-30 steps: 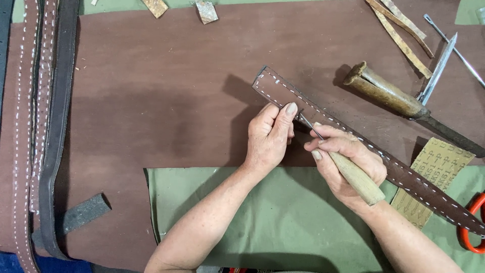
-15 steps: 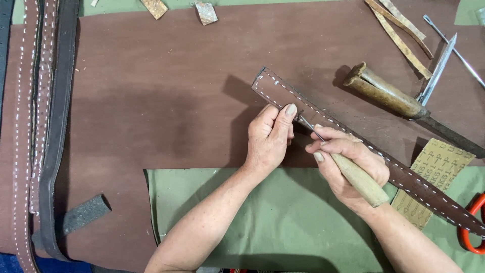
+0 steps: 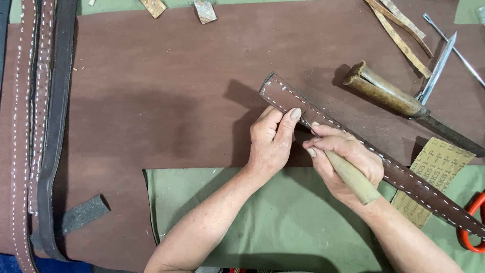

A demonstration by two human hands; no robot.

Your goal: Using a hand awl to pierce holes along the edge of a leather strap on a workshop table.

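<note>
Hands: left (image 3: 272,141) presses strap (image 3: 353,146) edge; right (image 3: 343,162) grips awl (image 3: 348,174); bare leather (image 3: 151,101) leftward.

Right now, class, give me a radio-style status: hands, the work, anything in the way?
Left hand pressing down stitched leather strap. Right hand gripping wooden-handled awl, tip at strap edge. Knife lies beyond, apart.
</note>
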